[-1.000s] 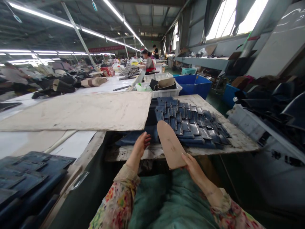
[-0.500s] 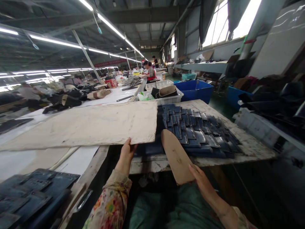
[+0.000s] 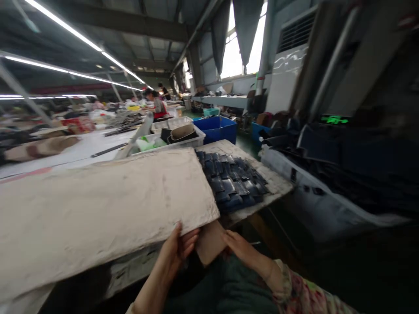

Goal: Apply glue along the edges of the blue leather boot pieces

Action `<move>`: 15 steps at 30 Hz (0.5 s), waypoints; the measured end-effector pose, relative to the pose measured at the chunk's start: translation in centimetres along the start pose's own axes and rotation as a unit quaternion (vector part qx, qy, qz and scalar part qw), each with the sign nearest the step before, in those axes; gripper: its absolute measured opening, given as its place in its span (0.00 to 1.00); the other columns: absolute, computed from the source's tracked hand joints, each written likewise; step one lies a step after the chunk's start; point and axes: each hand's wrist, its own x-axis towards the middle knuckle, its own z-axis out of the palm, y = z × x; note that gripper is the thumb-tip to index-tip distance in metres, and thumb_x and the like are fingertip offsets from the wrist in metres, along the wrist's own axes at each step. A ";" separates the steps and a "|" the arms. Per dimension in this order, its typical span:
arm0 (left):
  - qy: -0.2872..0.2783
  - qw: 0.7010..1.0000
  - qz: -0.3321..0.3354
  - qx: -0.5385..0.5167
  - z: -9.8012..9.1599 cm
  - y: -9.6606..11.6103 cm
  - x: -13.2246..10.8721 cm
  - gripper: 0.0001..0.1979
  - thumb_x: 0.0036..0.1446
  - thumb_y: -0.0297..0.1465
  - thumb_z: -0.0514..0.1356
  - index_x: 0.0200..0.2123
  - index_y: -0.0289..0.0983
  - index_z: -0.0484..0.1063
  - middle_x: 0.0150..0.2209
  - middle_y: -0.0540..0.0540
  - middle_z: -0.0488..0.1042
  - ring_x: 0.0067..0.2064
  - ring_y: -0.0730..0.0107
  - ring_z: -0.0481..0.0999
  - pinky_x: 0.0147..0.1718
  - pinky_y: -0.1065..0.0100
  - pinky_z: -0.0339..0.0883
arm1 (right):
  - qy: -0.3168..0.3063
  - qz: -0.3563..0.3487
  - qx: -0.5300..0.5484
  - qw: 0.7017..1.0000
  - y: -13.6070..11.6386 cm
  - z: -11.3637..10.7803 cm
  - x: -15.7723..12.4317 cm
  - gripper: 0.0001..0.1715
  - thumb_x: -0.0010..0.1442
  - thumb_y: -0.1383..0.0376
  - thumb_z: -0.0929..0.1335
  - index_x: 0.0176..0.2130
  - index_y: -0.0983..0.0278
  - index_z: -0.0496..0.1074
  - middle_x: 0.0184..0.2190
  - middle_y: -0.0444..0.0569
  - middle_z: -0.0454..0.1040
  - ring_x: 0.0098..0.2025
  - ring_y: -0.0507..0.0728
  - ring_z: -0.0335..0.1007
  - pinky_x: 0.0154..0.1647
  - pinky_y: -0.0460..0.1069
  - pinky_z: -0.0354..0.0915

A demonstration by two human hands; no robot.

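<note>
A long cream fabric-covered board (image 3: 131, 196) reaches in from the left, over the edge of the worktable. My left hand (image 3: 178, 248) grips its near edge by the right corner, thumb on top and fingers below. In my right hand (image 3: 240, 248) is a flat brown paddle-shaped board (image 3: 211, 244), pinched at its near end. The far part of that brown board is hidden beneath the cream board. Beyond lie overlapping dark blue pieces (image 3: 232, 179) with shiny edges, partly covered by the cream board.
Behind the pieces stand a white crate (image 3: 193, 140) with rolled material and a blue bin (image 3: 218, 128). A pale bin (image 3: 310, 192) of dark pieces is on the right. A worn table edge (image 3: 278, 185) runs beside it. A co-worker (image 3: 159, 107) is farther back.
The view has turned right. The cream board has come nearer and covers more of the blue pieces. My right hand has moved the brown board left, partly under it.
</note>
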 end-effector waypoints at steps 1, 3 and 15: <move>-0.004 1.000 -0.023 0.017 -0.2 -0.1 0.1 0.16 0.58 0.39 0.56 0.44 0.35 0.71 0.31 0.37 0.78 0.22 0.67 0.77 0.15 0.73 0.68 | -0.010 -0.018 -0.040 0.999 -0.6 -1.2 -0.3 0.28 0.53 0.42 0.64 0.32 0.64 0.71 0.20 0.44 0.71 0.20 0.51 0.65 0.22 0.47 0.60; -0.006 0.998 -0.053 0.046 -0.7 0.1 0.5 0.16 0.58 0.41 0.56 0.42 0.37 0.72 0.30 0.38 0.78 0.21 0.67 0.76 0.13 0.73 0.66 | 0.038 -0.076 -0.138 0.987 -2.6 -5.1 -1.5 0.23 0.56 0.47 0.64 0.32 0.64 0.74 0.25 0.46 0.74 0.26 0.53 0.68 0.28 0.48 0.63; -0.137 0.911 0.021 0.388 -0.4 0.2 -2.5 0.27 0.49 0.54 0.57 0.31 0.34 0.74 0.24 0.41 0.77 0.24 0.64 0.75 0.19 0.70 0.66 | 0.397 0.124 -0.698 0.584 -6.2 -35.3 -17.8 0.15 0.56 0.58 0.68 0.37 0.68 0.71 0.38 0.63 0.74 0.42 0.63 0.68 0.42 0.54 0.54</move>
